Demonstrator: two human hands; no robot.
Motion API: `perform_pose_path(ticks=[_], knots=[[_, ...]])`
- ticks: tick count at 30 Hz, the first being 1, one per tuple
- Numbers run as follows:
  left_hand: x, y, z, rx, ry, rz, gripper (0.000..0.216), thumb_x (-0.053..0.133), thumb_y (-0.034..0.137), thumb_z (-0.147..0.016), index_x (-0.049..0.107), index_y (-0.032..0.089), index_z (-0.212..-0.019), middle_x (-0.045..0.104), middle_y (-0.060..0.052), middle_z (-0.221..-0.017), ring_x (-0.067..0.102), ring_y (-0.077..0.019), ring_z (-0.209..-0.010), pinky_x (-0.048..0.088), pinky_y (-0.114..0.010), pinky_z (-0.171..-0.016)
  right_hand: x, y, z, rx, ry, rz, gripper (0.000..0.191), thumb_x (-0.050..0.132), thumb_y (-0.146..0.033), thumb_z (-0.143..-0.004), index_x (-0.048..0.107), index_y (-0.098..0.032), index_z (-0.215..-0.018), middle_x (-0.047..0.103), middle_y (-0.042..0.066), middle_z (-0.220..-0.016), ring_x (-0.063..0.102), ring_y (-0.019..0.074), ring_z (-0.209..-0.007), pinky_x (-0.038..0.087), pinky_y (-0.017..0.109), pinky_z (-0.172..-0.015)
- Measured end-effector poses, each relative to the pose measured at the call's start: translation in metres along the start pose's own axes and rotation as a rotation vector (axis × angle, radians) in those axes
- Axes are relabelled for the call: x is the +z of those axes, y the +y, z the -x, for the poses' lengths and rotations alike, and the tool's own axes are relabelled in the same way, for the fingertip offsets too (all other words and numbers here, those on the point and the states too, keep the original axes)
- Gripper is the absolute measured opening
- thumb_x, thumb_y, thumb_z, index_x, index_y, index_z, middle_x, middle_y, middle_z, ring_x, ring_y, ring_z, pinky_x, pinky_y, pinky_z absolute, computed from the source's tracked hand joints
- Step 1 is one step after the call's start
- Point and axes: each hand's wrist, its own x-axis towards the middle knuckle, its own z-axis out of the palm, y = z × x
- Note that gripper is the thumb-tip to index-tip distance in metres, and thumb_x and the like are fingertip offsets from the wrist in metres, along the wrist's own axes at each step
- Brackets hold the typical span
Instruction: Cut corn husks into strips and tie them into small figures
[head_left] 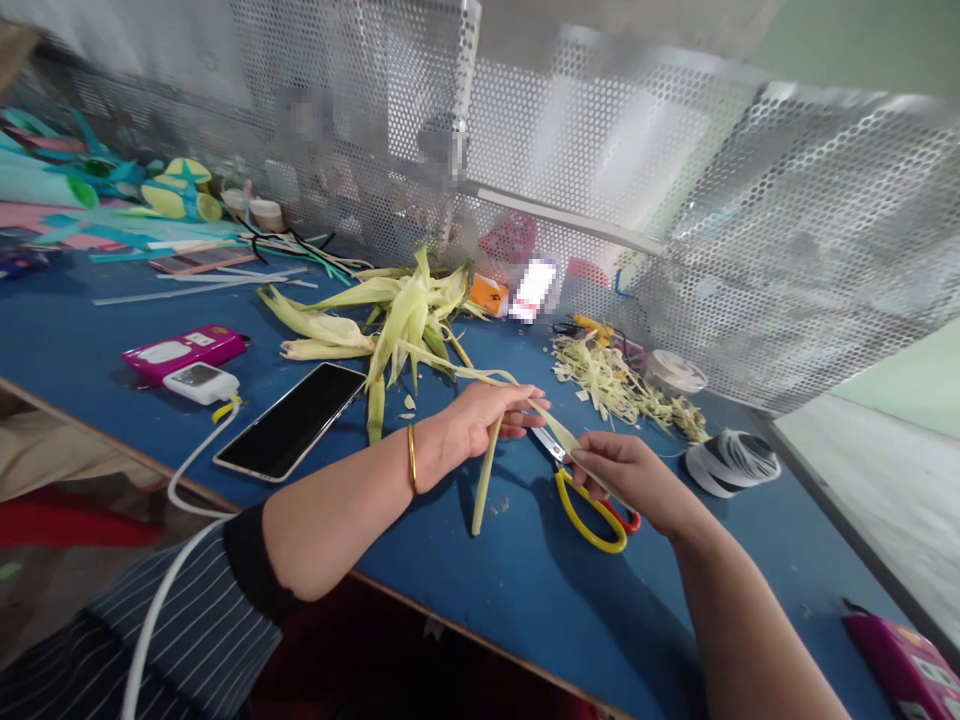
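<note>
Husk strip [559, 428], pale yellow-green, is held above the blue table [465, 580], stretched between the left hand [487, 412] and the right hand [622, 470]. Scissors [613, 543] with yellow and red handles lie under the right hand, their blades partly covered by the left fingers. A heap of husks [409, 320] is noted beyond the left hand; pale shreds [600, 375] are piled to its right, near a black-and-white reel of cord [733, 465]. A dark-screened phone [292, 420] lies left of the left forearm, beside a magenta device [184, 350] on which a white cabled unit [202, 382] is leaned. The far side is closed off by a perforated metal sheet [570, 130]. The strip's long axis is directed from the right hand obliquely up and leftward to the left fingers; a narrow husk length [486, 490] hangs below the left hand, its free end pointed toward the near table edge. Whether both are one piece cannot be told. The strip is pinched between right thumb and fingers; the left thumb and fingers are closed on husk. Markings on the orange packet [489, 295] and magenta device cannot be read.
</note>
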Motion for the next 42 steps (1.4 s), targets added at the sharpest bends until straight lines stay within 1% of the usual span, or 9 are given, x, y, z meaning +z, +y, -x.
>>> perform_pose_path(ticks=[5,10,16,19,22,28,33,39,42], knots=[[0.000,0.003,0.002,0.036,0.034,-0.064,0.020,0.064,0.030,-0.088,0.075,0.013,-0.087,0.074,-0.010,-0.110,0.058,-0.0051,-0.057,0.037,-0.017,-0.044,0.000,0.006,-0.005,-0.005,0.076,0.312,0.029,0.051,-0.043,-0.084,0.057,-0.022,-0.066,0.064,-0.001,-0.061,0.057,0.0139,-0.052,0.043,0.027,-0.056],[-0.002,0.001,-0.001,-0.056,-0.176,0.161,0.014,0.059,0.013,-0.090,0.072,0.009,-0.089,0.075,-0.013,-0.100,0.069,-0.0103,-0.074,0.053,-0.020,-0.068,-0.002,0.010,-0.006,-0.035,0.114,0.590,0.029,0.044,-0.035,-0.087,0.056,-0.023,-0.064,0.062,-0.001,-0.059,0.059,0.0163,-0.056,0.042,0.027,-0.057],[0.006,-0.004,0.000,-0.044,-0.049,0.233,0.016,0.052,0.010,-0.093,0.067,0.008,-0.087,0.074,-0.011,-0.087,0.071,-0.0125,-0.076,0.055,-0.024,-0.082,0.011,0.011,-0.007,-0.434,0.590,0.696,0.015,0.056,-0.030,-0.087,0.066,-0.022,-0.094,0.065,0.003,-0.080,0.062,0.0186,-0.072,0.046,0.029,-0.067],[0.012,-0.007,0.002,-0.061,-0.026,0.231,0.017,0.052,0.010,-0.093,0.066,0.008,-0.085,0.073,-0.010,-0.083,0.069,-0.0115,-0.072,0.055,-0.023,-0.078,0.029,0.006,-0.004,-0.717,0.447,0.697,0.019,0.053,-0.024,-0.092,0.063,-0.022,-0.108,0.064,0.004,-0.082,0.061,0.0178,-0.073,0.048,0.029,-0.070],[0.016,-0.009,0.004,-0.085,-0.035,0.233,0.014,0.053,0.013,-0.093,0.066,0.009,-0.087,0.073,-0.011,-0.085,0.069,-0.0131,-0.073,0.056,-0.025,-0.077,0.047,0.005,-0.003,-0.804,0.191,0.801,0.032,0.053,-0.020,-0.092,0.055,-0.021,-0.124,0.068,0.008,-0.096,0.063,0.0207,-0.079,0.048,0.032,-0.070],[0.017,-0.010,0.009,0.005,-0.041,0.188,0.017,0.049,0.008,-0.093,0.065,0.009,-0.091,0.073,-0.013,-0.091,0.071,-0.0132,-0.075,0.055,-0.024,-0.077,0.049,0.008,-0.006,-0.833,0.235,0.760,0.012,0.048,-0.016,-0.094,0.058,-0.021,-0.095,0.068,0.007,-0.087,0.062,0.0200,-0.078,0.047,0.032,-0.070],[0.018,-0.014,0.007,0.115,-0.025,0.009,0.017,0.055,0.013,-0.092,0.069,0.010,-0.083,0.072,-0.008,-0.077,0.068,-0.0117,-0.064,0.055,-0.025,-0.069,0.039,-0.001,0.003,-0.799,0.111,0.589,0.010,0.052,-0.016,-0.089,0.058,-0.022,-0.085,0.062,0.001,-0.073,0.057,0.0160,-0.068,0.043,0.028,-0.066],[0.016,-0.016,0.007,0.099,-0.086,-0.097,0.010,0.063,0.016,-0.087,0.071,0.011,-0.083,0.071,-0.006,-0.073,0.067,-0.0116,-0.058,0.055,-0.023,-0.063,0.034,-0.004,0.002,-0.411,0.566,0.168,0.026,0.056,-0.042,-0.090,0.066,-0.020,-0.080,0.060,0.000,-0.067,0.050,0.0142,-0.061,0.038,0.026,-0.059],[0.016,-0.016,0.011,0.054,-0.150,-0.185,0.011,0.067,0.019,-0.086,0.071,0.011,-0.080,0.071,-0.007,-0.073,0.068,-0.0130,-0.058,0.055,-0.023,-0.061,0.030,0.001,-0.007,-0.236,0.551,0.014,0.041,0.059,-0.057,-0.083,0.065,-0.019,-0.070,0.052,-0.002,-0.058,0.044,0.0132,-0.056,0.034,0.026,-0.054]])
